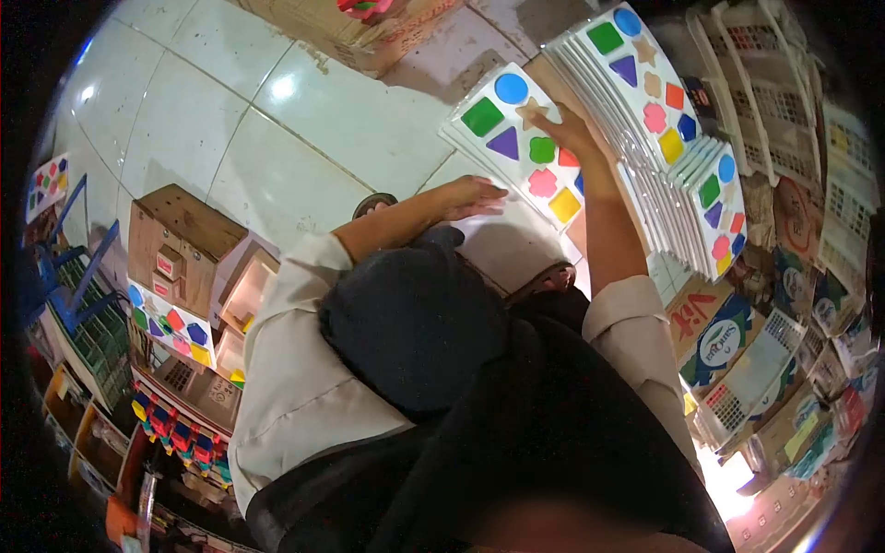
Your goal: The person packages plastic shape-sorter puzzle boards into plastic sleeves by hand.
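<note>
In the head view, a small stack of white shape boards [523, 161] lies in front of me, tilted on the floor. Coloured pieces cover the top board, among them a blue circle, a green square, a purple triangle and a yellow square. My right hand [569, 132] reaches over its right edge, the fingers stretched onto the board by the wooden-coloured star. Whether any finger goes under the edge is hidden. Left of the boards, my left hand [472, 196] has its fingers extended and holds nothing. A taller, leaning row of plastic-wrapped shape boards [636, 138] stands just beyond my right hand.
White plastic racks [761, 101] and printed cartons [724, 341] line the right side. A wooden box [184, 244] and another shape board [172, 324] are at left, near a blue-framed chair [78, 249]. A cardboard box [346, 32] sits ahead on the tiled floor [286, 138].
</note>
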Demonstrator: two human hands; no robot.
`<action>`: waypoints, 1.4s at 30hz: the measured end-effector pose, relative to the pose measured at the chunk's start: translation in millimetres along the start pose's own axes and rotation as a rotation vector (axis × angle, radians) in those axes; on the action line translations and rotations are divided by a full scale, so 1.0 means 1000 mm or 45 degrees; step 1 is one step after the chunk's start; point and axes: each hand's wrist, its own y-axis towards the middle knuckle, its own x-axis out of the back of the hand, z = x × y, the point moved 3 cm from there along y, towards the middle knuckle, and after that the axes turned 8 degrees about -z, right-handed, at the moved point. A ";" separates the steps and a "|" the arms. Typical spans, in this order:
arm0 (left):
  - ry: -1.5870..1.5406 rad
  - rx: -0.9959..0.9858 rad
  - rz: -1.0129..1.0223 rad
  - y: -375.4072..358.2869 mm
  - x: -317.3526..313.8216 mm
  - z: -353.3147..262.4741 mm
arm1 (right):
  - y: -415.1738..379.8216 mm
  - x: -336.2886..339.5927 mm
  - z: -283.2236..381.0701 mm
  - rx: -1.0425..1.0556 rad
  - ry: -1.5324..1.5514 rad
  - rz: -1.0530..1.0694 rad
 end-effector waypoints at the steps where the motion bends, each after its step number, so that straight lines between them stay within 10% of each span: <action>1: -0.101 -0.099 -0.008 0.024 -0.001 -0.001 | 0.003 -0.007 -0.001 0.046 -0.006 0.044; 12: -0.256 -0.128 0.004 0.007 -0.014 -0.027 | -0.012 0.010 0.024 -0.022 -0.119 0.185; 14: 0.287 0.128 0.134 -0.038 -0.015 -0.046 | -0.031 0.022 0.013 0.397 0.153 -0.314; 16: 0.930 -0.338 0.189 -0.048 0.008 -0.078 | -0.046 0.012 -0.071 0.121 0.330 -0.623; 18: 0.863 -0.718 -0.415 -0.052 0.029 -0.117 | -0.103 0.004 -0.109 -0.561 0.747 -0.986; 20: 0.989 -1.034 -0.657 -0.030 0.045 -0.137 | -0.142 -0.039 -0.150 -1.327 0.978 -0.963; 22: 1.328 -1.054 -0.942 -0.029 0.020 -0.152 | -0.157 -0.065 -0.140 -1.462 1.304 -0.601; 26: 1.400 -0.912 -0.681 0.011 0.020 -0.137 | -0.146 -0.046 -0.066 -1.120 1.377 -0.651; 42: 0.710 -1.159 -1.148 -0.107 0.142 -0.077 | -0.046 -0.053 0.044 -0.513 0.978 -0.106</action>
